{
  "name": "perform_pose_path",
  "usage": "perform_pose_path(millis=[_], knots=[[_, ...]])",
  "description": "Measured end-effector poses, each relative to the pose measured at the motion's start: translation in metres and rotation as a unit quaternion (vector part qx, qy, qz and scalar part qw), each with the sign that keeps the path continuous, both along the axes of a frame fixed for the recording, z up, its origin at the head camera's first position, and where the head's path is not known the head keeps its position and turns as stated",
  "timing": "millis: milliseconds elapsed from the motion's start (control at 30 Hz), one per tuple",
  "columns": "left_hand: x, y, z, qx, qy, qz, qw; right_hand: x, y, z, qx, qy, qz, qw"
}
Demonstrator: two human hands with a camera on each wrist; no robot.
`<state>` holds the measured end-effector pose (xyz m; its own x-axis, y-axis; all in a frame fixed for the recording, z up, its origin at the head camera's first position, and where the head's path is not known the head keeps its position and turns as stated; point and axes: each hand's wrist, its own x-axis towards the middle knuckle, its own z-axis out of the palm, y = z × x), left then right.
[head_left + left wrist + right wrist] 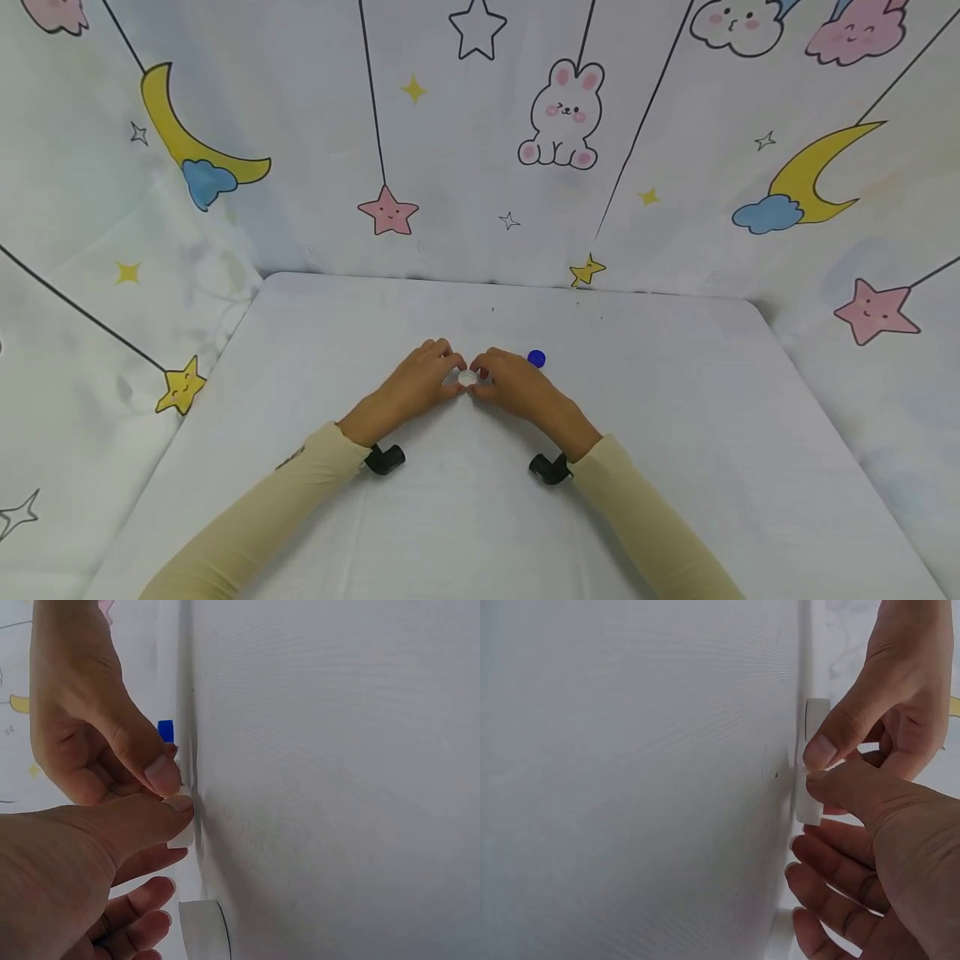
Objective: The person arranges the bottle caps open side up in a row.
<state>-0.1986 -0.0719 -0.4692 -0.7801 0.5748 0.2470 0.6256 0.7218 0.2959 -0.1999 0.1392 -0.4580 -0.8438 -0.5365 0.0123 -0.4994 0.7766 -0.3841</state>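
Close over the middle of the table, a small white round piece [467, 378] sits between both hands. My left hand [420, 379] pinches one side of it with thumb and index finger. From the other side my right hand [517, 383] pinches it the same way. In the left wrist view the white piece's edge [180, 838] shows beneath the thumbs, which nearly meet. The right wrist view has its pale side [808, 806] below the right thumb [840, 784]. Both hands' remaining fingers are loosely bent.
A small blue round piece [536, 358] lies just beyond the right hand on the white table [675, 417]. Another white round piece [204, 930] stands near the left hand's fingers in the left wrist view. A cartoon-printed cloth [465, 150] hangs behind the table.
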Motion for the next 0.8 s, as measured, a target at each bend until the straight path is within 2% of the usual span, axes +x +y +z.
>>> perform_pose_path(millis=[267,533,800], knots=[[0.0008,0.0003,-0.0009,-0.002,0.009,0.0,1.0,-0.0012,-0.0019,-0.002,0.018,0.002,-0.002,0.9998],[-0.0001,0.0013,-0.0014,-0.011,-0.011,0.004,0.9999,-0.0004,-0.0033,0.0004,0.021,-0.007,-0.007,0.9997],[0.0022,0.0008,0.0007,-0.006,0.0,0.0,1.0,-0.0007,-0.0038,-0.0008,0.018,-0.01,-0.012,0.9997]])
